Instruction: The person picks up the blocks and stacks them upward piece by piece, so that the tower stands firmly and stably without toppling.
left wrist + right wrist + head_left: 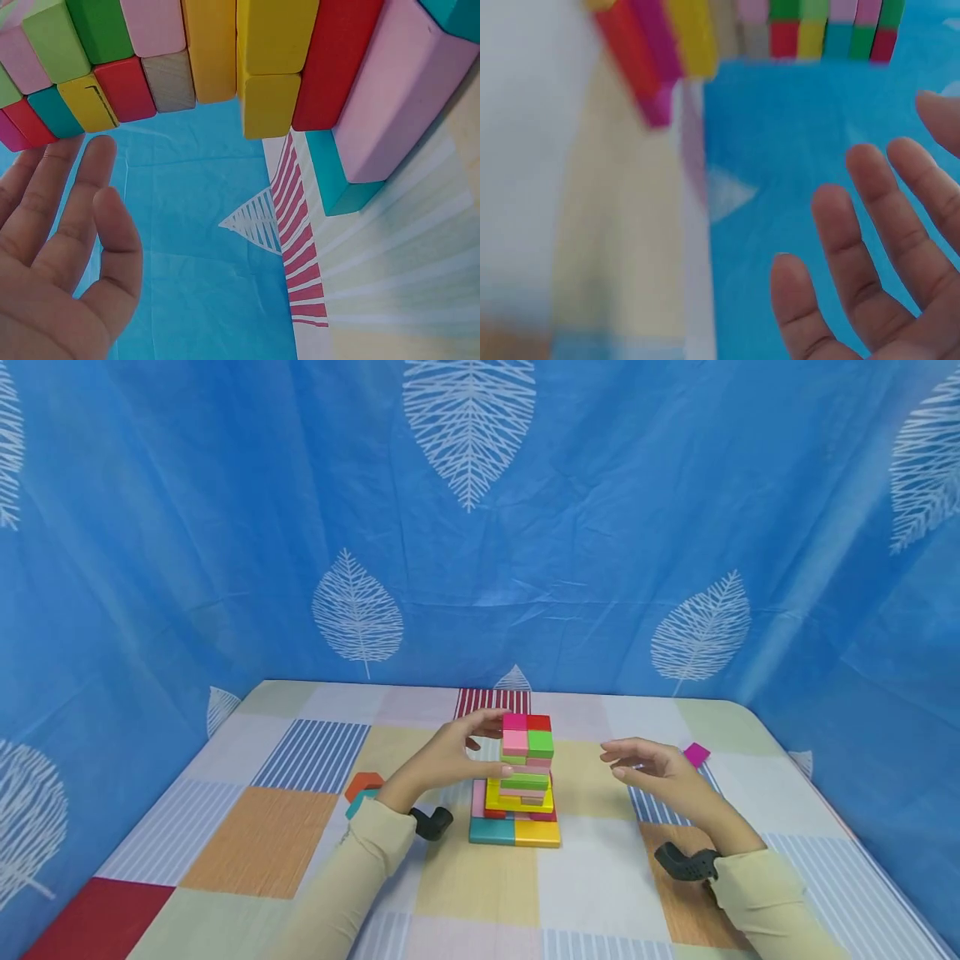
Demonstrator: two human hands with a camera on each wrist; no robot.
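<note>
A stepped tower of coloured wooden blocks (527, 745) stands at the middle of the table, wide teal and yellow blocks at its foot. Beside its left face is my left hand (448, 752), fingers extended behind the upper layers and thumb alongside the front. From the left wrist, the fingertips (99, 150) come right up to the small blocks (75, 105) of the upper layers. To the right of the tower, apart from it, my right hand (654, 768) hovers with loosely bent fingers and holds nothing. Its spread fingers (840, 225) show against the blue backdrop in the right wrist view.
An orange block (364, 783) and a teal block (360, 803) lie by the left wrist. A magenta block (697, 754) lies beyond the right hand. The patchwork cloth (480, 885) covers the table, with a blue leaf-print curtain (570, 543) behind and at both sides.
</note>
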